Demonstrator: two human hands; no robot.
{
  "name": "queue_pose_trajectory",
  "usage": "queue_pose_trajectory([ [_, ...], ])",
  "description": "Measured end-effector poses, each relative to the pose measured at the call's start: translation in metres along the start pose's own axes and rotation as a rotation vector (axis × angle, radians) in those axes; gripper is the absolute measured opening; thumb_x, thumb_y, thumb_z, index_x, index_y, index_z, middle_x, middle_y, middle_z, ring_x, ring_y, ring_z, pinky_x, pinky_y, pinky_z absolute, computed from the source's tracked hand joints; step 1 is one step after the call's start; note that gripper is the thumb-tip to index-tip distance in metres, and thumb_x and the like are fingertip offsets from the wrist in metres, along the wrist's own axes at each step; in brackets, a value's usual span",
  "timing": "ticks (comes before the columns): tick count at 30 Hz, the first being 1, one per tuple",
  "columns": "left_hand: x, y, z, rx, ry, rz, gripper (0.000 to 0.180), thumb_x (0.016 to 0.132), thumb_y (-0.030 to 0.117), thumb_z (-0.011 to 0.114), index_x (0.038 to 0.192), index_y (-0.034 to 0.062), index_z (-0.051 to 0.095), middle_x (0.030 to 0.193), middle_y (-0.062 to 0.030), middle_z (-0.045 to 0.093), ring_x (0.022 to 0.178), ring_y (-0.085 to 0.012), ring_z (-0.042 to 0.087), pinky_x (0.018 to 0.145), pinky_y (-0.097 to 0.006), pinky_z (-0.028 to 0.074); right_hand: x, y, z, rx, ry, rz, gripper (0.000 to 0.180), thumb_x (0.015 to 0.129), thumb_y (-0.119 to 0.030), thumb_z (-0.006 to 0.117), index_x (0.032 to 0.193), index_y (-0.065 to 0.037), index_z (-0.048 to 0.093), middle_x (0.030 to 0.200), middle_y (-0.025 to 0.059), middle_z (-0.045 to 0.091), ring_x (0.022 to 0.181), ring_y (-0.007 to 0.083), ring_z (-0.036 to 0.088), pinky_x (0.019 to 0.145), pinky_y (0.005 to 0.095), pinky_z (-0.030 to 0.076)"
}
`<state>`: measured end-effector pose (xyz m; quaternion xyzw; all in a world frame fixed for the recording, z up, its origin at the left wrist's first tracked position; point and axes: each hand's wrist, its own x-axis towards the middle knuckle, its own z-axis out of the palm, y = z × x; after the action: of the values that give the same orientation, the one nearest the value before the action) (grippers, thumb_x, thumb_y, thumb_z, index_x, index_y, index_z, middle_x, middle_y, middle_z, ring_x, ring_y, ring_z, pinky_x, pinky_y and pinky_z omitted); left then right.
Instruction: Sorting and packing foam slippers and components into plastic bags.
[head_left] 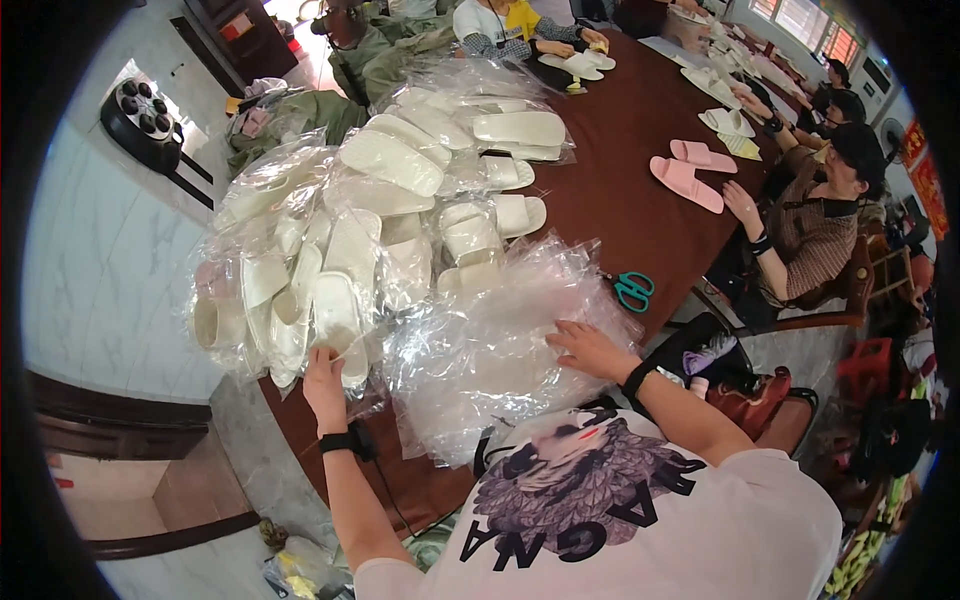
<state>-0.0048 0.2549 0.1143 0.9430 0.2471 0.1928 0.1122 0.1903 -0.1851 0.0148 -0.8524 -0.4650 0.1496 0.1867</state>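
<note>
cream slipper (337, 305): in the head view, lies at the near end of the slipper pile (390, 160), in clear film, just left of the clear bags (470, 380); smooth, long, rounded at the tip
slipper handling: probably light, soft and springy like moulded foam or plastic; unlikely to break, though perhaps easy to scuff or dent; likely slippery against neighbours because of the film
slipper hold: best taken across the narrow middle of the sole or under the broad strap, through the film; loose film alone probably a poor grip
left hand (324, 385): fingers bent, thumb and fingertips close together at the near end of the bagged slipper; cannot tell whether pinching slipper or film, or merely resting
right hand (592, 350): palm down, fingers spread and nearly flat on the clear bags, with nothing visibly gripped
clear bags: thin, glossy, crinkled, heaped in loose layers; nearly weightless by look, prone to cling and slide; best lifted by one edge
slipper pile: long ovals and wide straps, satin cream-white, overlapping at many angles under shiny creases
scissors (634, 291): teal looped handles, just beside the clear bags
pink slippers (688, 185): smooth, apparently unwrapped, near a seated co-worker (822, 240)
table (590, 160): reddish brown, flat, faintly sheened
</note>
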Motion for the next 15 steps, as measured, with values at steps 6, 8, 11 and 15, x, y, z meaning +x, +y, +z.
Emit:
queue_pose_trajectory([
  [6,-0.001,0.044,-0.090,-0.315,0.089,-0.043,0.012,0.086,0.002,0.061,0.097,-0.0013,0.055,0.095,-0.0115,0.056,0.082,-0.0260,0.056,0.070,-0.032,0.045,0.001,0.001,-0.003,0.027,-0.053,0.096,0.051,0.086,-0.031,0.064,0.133,-0.018,0.050,0.144,0.0189,0.039,0.131,0.0366,0.039,0.109,0.0507,0.031],
  [8,-0.011,0.072,-0.118,-0.336,0.078,-0.020,0.013,0.085,0.001,0.061,0.096,-0.0008,0.056,0.095,-0.0109,0.056,0.081,-0.0254,0.056,0.069,-0.032,0.044,0.000,-0.002,-0.009,0.050,-0.056,0.093,0.050,0.086,-0.031,0.064,0.132,-0.018,0.051,0.144,0.0186,0.039,0.131,0.0366,0.039,0.109,0.0507,0.031],
  [11,-0.029,0.118,-0.139,-0.393,0.024,0.055,0.014,0.083,-0.001,0.063,0.095,0.0001,0.058,0.096,-0.0107,0.057,0.081,-0.0250,0.056,0.069,-0.031,0.045,-0.002,-0.003,-0.009,0.054,-0.052,0.098,0.049,0.086,-0.030,0.063,0.132,-0.018,0.051,0.143,0.0180,0.039,0.130,0.0367,0.040,0.108,0.0508,0.031],
  [15,-0.051,0.156,-0.117,-0.342,-0.102,0.284,0.016,0.077,0.002,0.066,0.092,0.0022,0.059,0.096,-0.0122,0.056,0.087,-0.0297,0.058,0.074,-0.034,0.048,-0.001,-0.003,-0.011,0.027,-0.063,0.098,0.049,0.086,-0.026,0.063,0.132,-0.016,0.051,0.142,0.0173,0.041,0.127,0.0355,0.043,0.107,0.0472,0.034],
])
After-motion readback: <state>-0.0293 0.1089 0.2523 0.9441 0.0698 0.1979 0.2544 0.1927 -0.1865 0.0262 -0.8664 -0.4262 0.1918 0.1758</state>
